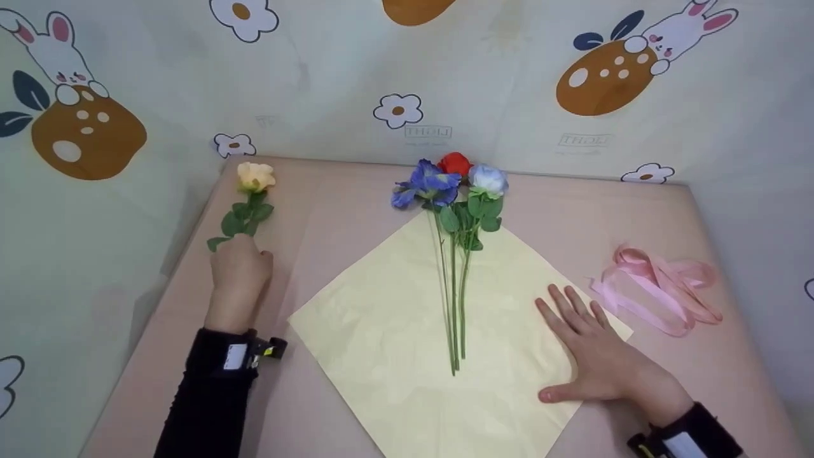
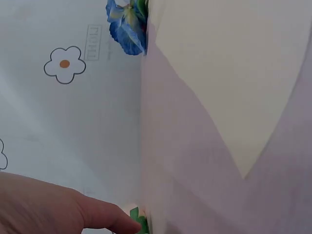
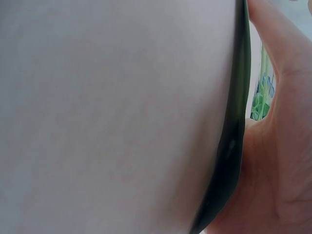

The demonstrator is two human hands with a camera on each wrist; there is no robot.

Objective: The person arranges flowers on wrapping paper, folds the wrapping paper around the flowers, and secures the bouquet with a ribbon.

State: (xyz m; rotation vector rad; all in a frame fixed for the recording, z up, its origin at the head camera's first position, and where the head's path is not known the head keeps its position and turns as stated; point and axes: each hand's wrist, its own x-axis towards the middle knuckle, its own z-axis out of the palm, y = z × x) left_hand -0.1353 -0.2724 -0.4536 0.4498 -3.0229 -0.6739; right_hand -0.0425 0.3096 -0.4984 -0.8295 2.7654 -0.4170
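In the head view, the left hand [image 1: 240,270] grips the yellow rose [image 1: 256,177] at the far left of the counter [image 1: 337,191]. Its fingers are curled in around the stem at the leaves [image 1: 245,216], which leaves the bloom free above the fist, probably so the petals are not crushed; the lower stem is hidden. The right hand [image 1: 591,356] rests over the right part of the paper [image 1: 369,318], fingers spread and thumb well out, a broad contact that would likely steady the sheet. The paper lies as a diamond, one corner pointing far. On it, the stems [image 1: 453,305] of the iris [image 1: 427,184], red rose [image 1: 455,163] and blue rose [image 1: 488,180] run close together toward the near side, while the blooms sit around and beyond the far corner, an arrangement that seems to keep the heads in line and uncovered. The ribbon [image 1: 668,286] lies loosely looped to the right, just beyond the right hand and within its easy reach.

In the left wrist view, a finger reaches to the green leaves; the pinch itself cannot be made out.

In the right wrist view, a blurred pale surface fills most of the picture; stems show past the hand, but its fingertips' contact cannot be told.
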